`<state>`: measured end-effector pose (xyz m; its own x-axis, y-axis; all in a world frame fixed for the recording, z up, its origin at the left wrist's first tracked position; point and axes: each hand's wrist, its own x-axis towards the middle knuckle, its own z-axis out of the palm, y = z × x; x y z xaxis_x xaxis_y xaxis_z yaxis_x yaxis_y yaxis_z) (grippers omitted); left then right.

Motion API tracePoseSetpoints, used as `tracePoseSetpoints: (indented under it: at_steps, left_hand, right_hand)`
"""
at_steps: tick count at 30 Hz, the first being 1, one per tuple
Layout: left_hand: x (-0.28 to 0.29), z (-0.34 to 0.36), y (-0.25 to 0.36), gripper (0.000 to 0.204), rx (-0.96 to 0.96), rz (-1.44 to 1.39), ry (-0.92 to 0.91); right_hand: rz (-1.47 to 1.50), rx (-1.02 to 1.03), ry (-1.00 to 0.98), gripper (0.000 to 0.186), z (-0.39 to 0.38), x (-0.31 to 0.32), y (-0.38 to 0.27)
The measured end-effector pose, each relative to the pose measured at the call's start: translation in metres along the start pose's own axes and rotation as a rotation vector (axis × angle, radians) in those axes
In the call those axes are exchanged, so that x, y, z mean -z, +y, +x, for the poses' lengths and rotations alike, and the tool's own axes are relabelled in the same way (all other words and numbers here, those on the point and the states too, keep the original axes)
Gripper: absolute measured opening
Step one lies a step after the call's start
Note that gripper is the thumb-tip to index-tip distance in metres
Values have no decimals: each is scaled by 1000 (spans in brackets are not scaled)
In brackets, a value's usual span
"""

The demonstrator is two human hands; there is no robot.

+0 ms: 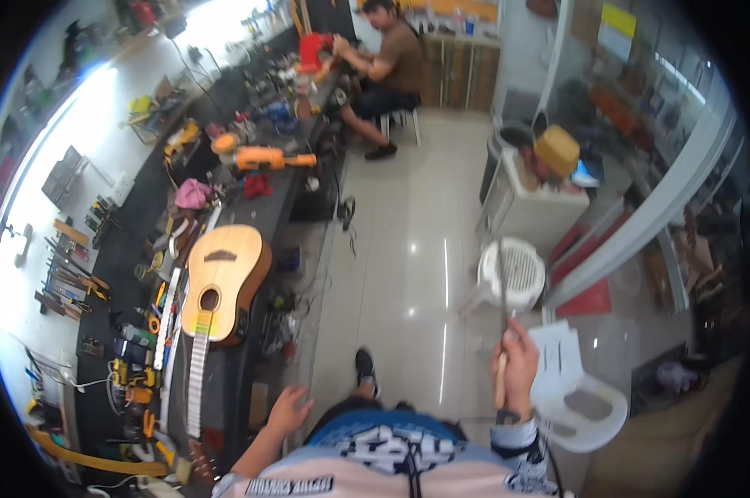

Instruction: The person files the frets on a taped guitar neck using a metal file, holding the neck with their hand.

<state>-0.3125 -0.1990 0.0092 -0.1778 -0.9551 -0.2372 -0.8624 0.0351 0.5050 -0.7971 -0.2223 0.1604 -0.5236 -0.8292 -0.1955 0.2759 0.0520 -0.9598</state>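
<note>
Wooden-handled tool: a slim, straight, dark shaft rising from a pale handle [500,379], held beyond the bench's right edge, over the floor.
Right hand [521,369]: fingers curled around that handle, the shaft pointing away from the body.
Left hand [288,412]: fingers loosely spread and bent, just beside the bench's right edge, near the guitar neck.
Guitar [235,278]: pale, smooth wooden top with curved sides, round soundhole and dark bridge; it lies along the bench's right edge, headstock toward the near end.
Soft and bright pieces: crumpled pink cloth [194,194], red cloth [258,186] and an orange tool [267,158], beyond the guitar.
Bin [512,135]: dark, rounded rim; contents cannot be told.
Workbench [280,209]: long, black, crowded along its left edge; a co-worker [401,65] sits at its far end.
Room: glossy pale floor [391,257], slotted round white plastic stool [513,270].
</note>
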Motion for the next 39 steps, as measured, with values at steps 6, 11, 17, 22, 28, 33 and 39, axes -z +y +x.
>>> tracePoseSetpoints:
  at_steps: [6,11,17,22,28,33,39]
  left_hand:
    - [13,119,12,45,-202,40,-183]
    - [37,232,-1,37,-578,71,-209]
    - [103,333,32,39,-508,96,-393]
    - [107,389,52,39,-427,138,-583]
    - [111,411,57,38,-493,75,-522]
    - [98,437,55,41,-566,120,-601]
    - [50,461,60,41,-682,56,-506]
  right_hand:
    - [224,83,411,39,27,18,7]
    - [256,277,773,38,53,27,-47]
    - [260,580,823,45,44,7,-52]
    - [34,476,951,41,48,5,46]
    - [-210,269,1191,34,14,47,98]
    - [-299,261,1520,36,-72,127,64]
    - [-1008,92,1648,38,-279,307,-27]
